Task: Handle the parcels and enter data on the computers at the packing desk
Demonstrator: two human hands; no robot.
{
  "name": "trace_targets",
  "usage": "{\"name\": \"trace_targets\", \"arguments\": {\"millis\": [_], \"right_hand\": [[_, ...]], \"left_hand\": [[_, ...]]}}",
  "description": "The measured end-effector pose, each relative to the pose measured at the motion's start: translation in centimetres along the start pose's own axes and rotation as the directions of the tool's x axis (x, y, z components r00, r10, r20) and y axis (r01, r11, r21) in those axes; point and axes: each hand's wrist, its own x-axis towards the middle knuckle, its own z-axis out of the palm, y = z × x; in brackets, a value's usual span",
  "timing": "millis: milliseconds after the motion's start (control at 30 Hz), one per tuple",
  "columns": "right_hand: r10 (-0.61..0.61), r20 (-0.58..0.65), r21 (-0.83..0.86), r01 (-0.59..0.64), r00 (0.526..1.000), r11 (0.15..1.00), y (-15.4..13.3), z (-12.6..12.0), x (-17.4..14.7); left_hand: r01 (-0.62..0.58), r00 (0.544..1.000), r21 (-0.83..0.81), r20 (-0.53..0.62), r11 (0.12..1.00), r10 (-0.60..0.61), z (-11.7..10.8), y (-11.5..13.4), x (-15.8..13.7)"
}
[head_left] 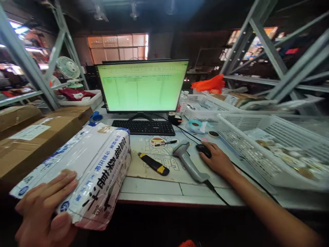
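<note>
My left hand grips the near end of a white taped parcel, fingers flat over its top and thumb against the near edge. The parcel bears blue print and black handwriting, and it juts past the table's front edge. On the right, my right hand rests over a black computer mouse. Left of the mouse lies a grey barcode scanner with its cable. Between scanner and parcel are a black-and-yellow utility knife and a black pen.
A lit monitor stands behind a black keyboard. Cardboard boxes stack up at left. White plastic baskets line the right side, near rolls of tape. Metal shelf posts frame the desk.
</note>
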Motion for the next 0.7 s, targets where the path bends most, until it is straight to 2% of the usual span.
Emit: {"name": "trace_targets", "arguments": {"millis": [100, 200, 333, 700], "right_hand": [[-0.031, -0.046, 0.002, 0.031, 0.998, 1.000, 1.1, 0.6, 0.2], [-0.007, -0.085, 0.021, 0.008, 0.996, 1.000, 2.5, 1.7, 0.5], [-0.045, -0.117, 0.082, 0.055, 0.992, 0.995, 3.8, 2.7, 1.1], [-0.048, -0.146, 0.140, 0.069, 0.988, 0.988, 2.1, 1.9, 0.8]], "left_hand": [[-0.062, 0.994, 0.082, -0.079, 0.995, 0.069, 0.4, 0.3, 0.7], [-0.084, 0.991, 0.108, -0.097, 0.991, 0.095, 0.3, 0.4, 1.0], [-0.089, 0.992, 0.133, -0.073, 0.987, 0.099, 0.2, 0.4, 0.8], [-0.074, 0.993, 0.126, -0.080, 0.989, 0.085, 0.3, 0.6, 0.7]]}}
